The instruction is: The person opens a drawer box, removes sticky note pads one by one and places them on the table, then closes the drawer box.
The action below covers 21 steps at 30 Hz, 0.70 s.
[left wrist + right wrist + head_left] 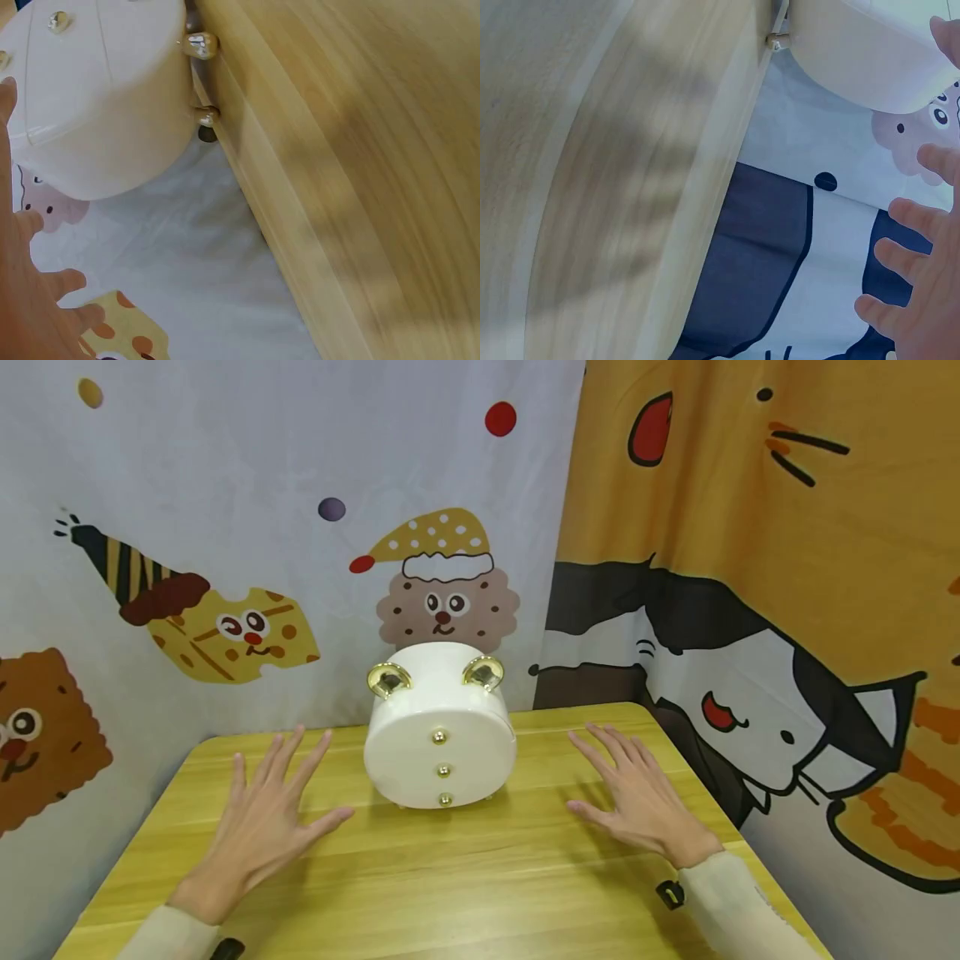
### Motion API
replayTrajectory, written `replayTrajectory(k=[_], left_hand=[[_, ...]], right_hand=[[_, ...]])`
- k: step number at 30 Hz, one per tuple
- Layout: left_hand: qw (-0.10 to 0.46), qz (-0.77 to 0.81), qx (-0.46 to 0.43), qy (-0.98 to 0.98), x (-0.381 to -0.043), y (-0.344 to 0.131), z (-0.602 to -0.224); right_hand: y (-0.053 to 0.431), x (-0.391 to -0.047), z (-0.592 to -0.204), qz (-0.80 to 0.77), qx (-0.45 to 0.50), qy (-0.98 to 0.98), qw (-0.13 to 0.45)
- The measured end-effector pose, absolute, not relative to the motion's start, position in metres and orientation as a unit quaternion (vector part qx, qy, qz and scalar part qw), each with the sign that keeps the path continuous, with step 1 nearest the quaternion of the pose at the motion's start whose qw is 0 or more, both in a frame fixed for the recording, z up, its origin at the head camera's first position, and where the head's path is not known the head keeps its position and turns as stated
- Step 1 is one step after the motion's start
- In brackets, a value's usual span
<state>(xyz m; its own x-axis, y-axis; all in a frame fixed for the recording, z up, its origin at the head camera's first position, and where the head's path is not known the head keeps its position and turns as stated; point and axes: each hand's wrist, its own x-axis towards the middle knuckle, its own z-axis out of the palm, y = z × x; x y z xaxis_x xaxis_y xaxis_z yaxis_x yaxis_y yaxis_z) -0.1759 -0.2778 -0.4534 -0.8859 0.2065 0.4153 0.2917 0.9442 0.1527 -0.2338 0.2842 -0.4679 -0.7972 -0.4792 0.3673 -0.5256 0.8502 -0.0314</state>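
A glossy white rounded box (438, 760) stands upright on the wooden table, with gold round ears on top, a column of 3 gold knobs down its front and small gold feet beneath. My left hand (262, 818) hovers to its left, fingers spread and holding nothing. On the other side my right hand (641, 797) is held the same way, palm down and apart from the box. The left wrist view shows the box's side (112, 120) and gold feet close to the table edge. In the right wrist view, spread fingers (915, 217) appear below the box (862, 52).
The yellow wooden table (450, 877) runs back to a white curtain (247, 443) printed with cartoon food. An orange curtain (720, 510) with cartoon cats hangs along the right. Dark straps (670, 894) show by both sleeves.
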Motion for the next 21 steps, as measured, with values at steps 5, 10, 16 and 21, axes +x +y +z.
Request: replayTrajectory(k=[5, 10, 16, 21], left_hand=[[0.216, -0.117, -0.137, -0.959, -0.176, -0.271, -0.451], [0.235, -0.128, -0.154, -0.951, -0.177, -0.265, -0.449], [0.25, -0.141, -0.169, -0.943, -0.179, -0.259, -0.444], [0.261, -0.152, -0.182, -0.936, -0.183, -0.254, -0.442]], right_hand=[[0.282, -0.231, -0.465, 0.074, 0.265, -0.945, 0.174], [0.279, -0.228, -0.462, 0.084, 0.268, -0.943, 0.179], [0.272, -0.228, -0.459, 0.096, 0.279, -0.938, 0.183], [0.268, -0.226, -0.456, 0.105, 0.287, -0.933, 0.191]])
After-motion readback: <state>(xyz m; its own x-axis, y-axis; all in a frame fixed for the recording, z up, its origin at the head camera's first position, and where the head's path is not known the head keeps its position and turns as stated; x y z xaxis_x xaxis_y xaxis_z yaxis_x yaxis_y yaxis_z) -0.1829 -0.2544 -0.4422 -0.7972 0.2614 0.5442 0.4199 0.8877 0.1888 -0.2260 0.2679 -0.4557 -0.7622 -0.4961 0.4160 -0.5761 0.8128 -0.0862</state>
